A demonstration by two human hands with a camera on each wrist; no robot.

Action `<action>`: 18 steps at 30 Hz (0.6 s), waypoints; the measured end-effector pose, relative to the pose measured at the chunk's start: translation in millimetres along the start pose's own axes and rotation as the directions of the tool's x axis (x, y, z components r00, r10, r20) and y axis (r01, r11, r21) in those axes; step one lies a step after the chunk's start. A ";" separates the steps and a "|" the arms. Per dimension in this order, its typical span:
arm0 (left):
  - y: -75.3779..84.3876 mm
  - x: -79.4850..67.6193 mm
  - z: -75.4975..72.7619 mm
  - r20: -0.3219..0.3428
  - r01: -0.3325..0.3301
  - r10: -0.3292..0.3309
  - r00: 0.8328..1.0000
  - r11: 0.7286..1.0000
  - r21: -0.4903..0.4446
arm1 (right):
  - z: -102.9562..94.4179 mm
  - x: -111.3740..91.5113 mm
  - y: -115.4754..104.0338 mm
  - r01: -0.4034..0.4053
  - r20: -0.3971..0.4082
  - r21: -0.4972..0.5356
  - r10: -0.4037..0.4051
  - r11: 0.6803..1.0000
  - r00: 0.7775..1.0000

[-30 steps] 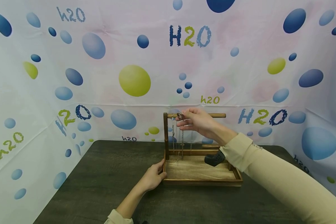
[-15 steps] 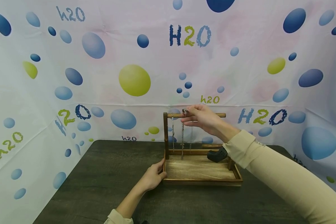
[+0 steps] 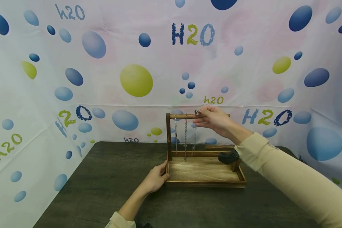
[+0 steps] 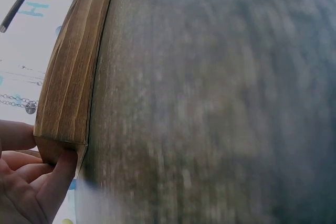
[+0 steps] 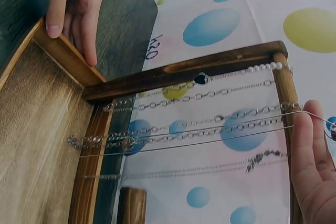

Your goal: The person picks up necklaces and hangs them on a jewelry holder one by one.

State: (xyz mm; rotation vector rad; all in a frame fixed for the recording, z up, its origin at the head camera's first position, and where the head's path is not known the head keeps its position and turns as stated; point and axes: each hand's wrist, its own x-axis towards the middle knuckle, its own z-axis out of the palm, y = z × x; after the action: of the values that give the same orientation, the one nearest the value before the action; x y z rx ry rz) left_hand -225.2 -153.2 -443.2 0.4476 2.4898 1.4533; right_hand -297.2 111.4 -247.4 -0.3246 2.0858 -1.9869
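A wooden jewelry stand (image 3: 168, 136) has a tray base and a raised bar with several silver-coloured chains. My left hand (image 3: 155, 179) holds the tray's left end; in the right wrist view its thumb lies over the end wall, fingers outside. At the bar (image 3: 179, 116), my right hand (image 3: 216, 120) pinches a thin chain necklace, a shiny silver piece (image 3: 197, 112) showing at the fingertips. In the right wrist view the thin strand runs past my fingers (image 5: 303, 145) toward the tray. Left of that hand hang a necklace with white beads (image 5: 268, 67) and a chunky link chain (image 3: 186, 136).
The tray floor (image 3: 199, 171) is bare light wood. A lower, shorter bar (image 3: 216, 147) stands behind the tray. A black device (image 3: 226, 157) hangs under my right wrist. All rests on a dark table (image 3: 117, 167) before a printed backdrop (image 3: 102, 79).
My right hand has moved right along the bar with the thin necklace, uncovering the chunky link chain. The thin strand seen hanging over the tray no longer shows there. My left hand stays put.
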 end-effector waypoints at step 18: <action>1.0 0.8 0.6 -0.004 0.009 -0.009 1.000 1.000 -0.002 | -27.5 -12.0 7.5 0.003 -0.039 -0.042 -0.005 0.999 0.999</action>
State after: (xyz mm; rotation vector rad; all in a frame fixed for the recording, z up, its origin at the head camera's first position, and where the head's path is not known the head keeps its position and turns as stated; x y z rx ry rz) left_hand -225.6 -152.0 -442.7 0.4324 2.4897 1.4548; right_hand -294.8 141.7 -253.4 -0.3003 2.1553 -1.9690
